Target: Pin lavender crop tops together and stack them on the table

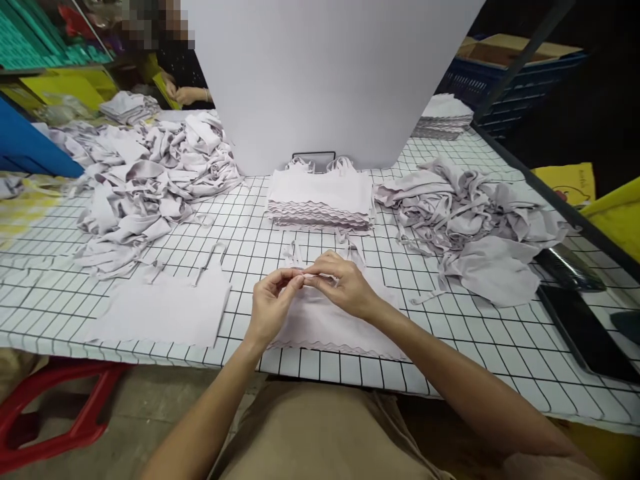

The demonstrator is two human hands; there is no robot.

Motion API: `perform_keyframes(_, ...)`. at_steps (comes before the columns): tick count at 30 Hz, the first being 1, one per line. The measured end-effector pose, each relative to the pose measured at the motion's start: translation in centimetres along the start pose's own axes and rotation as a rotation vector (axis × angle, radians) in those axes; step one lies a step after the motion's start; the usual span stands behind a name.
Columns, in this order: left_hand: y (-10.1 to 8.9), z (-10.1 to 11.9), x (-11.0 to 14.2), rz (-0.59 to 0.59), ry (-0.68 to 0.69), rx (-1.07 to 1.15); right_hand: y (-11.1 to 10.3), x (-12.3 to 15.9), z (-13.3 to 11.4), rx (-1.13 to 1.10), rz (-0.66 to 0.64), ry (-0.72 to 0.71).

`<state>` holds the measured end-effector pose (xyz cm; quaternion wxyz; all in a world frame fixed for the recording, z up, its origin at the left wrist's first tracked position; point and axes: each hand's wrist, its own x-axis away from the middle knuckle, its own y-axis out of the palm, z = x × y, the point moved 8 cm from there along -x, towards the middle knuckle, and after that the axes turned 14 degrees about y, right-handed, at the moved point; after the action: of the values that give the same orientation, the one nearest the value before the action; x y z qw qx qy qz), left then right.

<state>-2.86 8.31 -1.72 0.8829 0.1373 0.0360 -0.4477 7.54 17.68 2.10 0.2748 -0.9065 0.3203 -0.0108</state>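
Pale pinkish camisoles with thin straps lie about my hands. One camisole (330, 327) is spread flat in front of me, its straps toward the far side and its wavy hem near the table edge. Over its upper edge my left hand (275, 300) and my right hand (340, 283) meet, thumbs and forefingers pinched together on a small bit of its cloth. The exact part between the fingertips is mostly hidden. To the left lies another flat camisole (165, 310). Beyond my hands stands a neat stack of folded camisoles (320, 197).
Loose heaps of garments lie at left (165, 167) and right (465, 207). A tall white panel (325, 80) rises behind the stack. A black phone (585, 327) rests at the right edge. A red stool (60, 413) stands lower left. Another person's hands (185, 93) show at back left.
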Motion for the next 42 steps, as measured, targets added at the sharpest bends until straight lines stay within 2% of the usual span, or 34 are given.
perform_keyframes(4, -0.3, 1.4, -0.7, -0.015, 0.098, -0.119, 0.2, -0.3, -0.4, 0.006, 0.019, 0.012)
perform_keyframes(8, -0.5, 2.0, -1.3, -0.14, 0.215, -0.321, -0.6, -0.7, -0.5, 0.037, 0.068, -0.005)
perform_keyframes(13, -0.8, -1.0, -0.9, -0.332, 0.219, -0.695, -1.0, -1.1, 2.5, -0.074, 0.035, 0.149)
perform_keyframes(17, -0.8, -2.8, -0.6, -0.41, 0.184, -0.93, -0.4, -0.5, 4.4, -0.12, -0.001, 0.226)
perform_keyframes(24, -0.2, -3.0, -0.8, -0.419, 0.225, -0.849, 0.7, 0.4, 4.8, -0.079, -0.002, 0.123)
perform_keyframes(34, 0.8, -2.6, 0.0, -0.441, 0.446, -0.932, 1.6, 0.7, 4.2, 0.01, -0.007, -0.041)
perform_keyframes(42, 0.9, -2.7, 0.0, -0.435, 0.471, -0.943, 1.9, 0.9, 4.0, 0.045, 0.004, -0.093)
